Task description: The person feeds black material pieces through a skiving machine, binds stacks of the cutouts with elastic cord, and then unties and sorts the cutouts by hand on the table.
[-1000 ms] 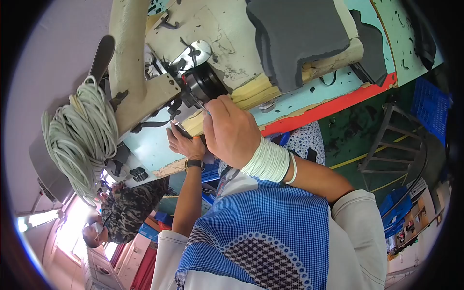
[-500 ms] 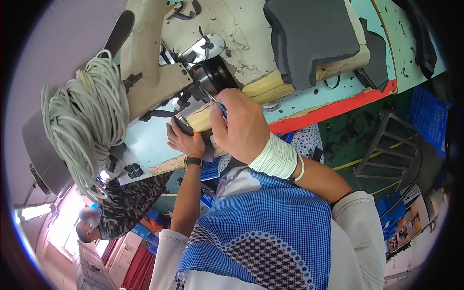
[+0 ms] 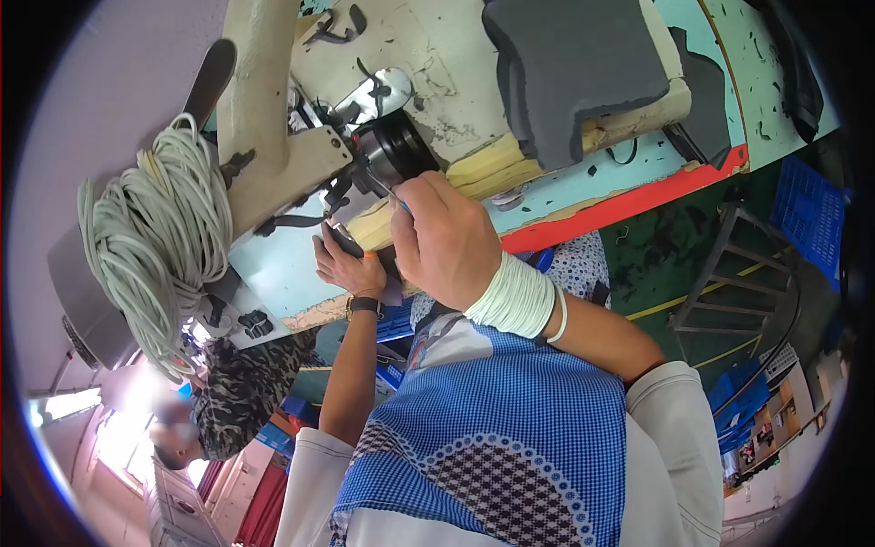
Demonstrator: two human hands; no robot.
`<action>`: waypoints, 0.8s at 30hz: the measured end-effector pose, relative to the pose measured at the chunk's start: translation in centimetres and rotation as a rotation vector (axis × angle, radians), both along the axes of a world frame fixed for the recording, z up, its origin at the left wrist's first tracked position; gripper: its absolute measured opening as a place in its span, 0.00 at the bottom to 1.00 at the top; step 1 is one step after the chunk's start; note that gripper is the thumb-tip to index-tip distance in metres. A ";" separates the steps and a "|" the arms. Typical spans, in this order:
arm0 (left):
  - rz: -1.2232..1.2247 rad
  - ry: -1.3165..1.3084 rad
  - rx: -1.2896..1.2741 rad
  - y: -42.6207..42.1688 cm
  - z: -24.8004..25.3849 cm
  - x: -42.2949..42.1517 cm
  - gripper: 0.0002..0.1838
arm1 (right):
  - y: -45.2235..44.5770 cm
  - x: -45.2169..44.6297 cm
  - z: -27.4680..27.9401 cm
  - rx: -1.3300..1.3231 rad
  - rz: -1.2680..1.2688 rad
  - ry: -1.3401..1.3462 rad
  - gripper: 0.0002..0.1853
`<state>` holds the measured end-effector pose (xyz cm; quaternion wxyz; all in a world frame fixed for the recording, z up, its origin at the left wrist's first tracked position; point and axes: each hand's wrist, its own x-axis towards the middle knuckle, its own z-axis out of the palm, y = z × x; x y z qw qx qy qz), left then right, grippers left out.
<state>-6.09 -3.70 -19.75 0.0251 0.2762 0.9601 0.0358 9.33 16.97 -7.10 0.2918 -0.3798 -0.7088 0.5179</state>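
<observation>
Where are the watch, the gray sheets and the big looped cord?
Watch (image 3: pixel 367 304): head view, on its strap.
Gray sheets (image 3: pixel 583 82): head view, top sheet's middle.
Big looped cord (image 3: pixel 159 242): head view, middle of loops.

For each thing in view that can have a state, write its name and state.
Right hand, closed on a thin blue-handled tool
Left hand, fingers bent against a dark piece
Pale grey-green cord, coiled
Dark grey flat sheets, stacked
White string, wound round right wrist
Black-strapped wristwatch, fastened

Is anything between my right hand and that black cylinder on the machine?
Only the slim tool gripped in your right hand reaches into the gap beside the black cylinder. Nothing else visible blocks it.
</observation>
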 end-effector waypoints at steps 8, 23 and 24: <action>0.027 -0.021 -0.042 -0.3 -0.1 -0.1 0.46 | -0.5 -0.9 1.2 0.009 0.031 -0.137 0.06; -0.038 -0.135 0.202 -0.9 2.4 -3.0 0.33 | 13.1 19.7 2.6 0.269 -0.638 -0.432 0.13; 0.009 -0.282 0.160 -1.0 3.1 -4.2 0.31 | 16.7 20.9 0.8 0.364 -0.608 -0.519 0.14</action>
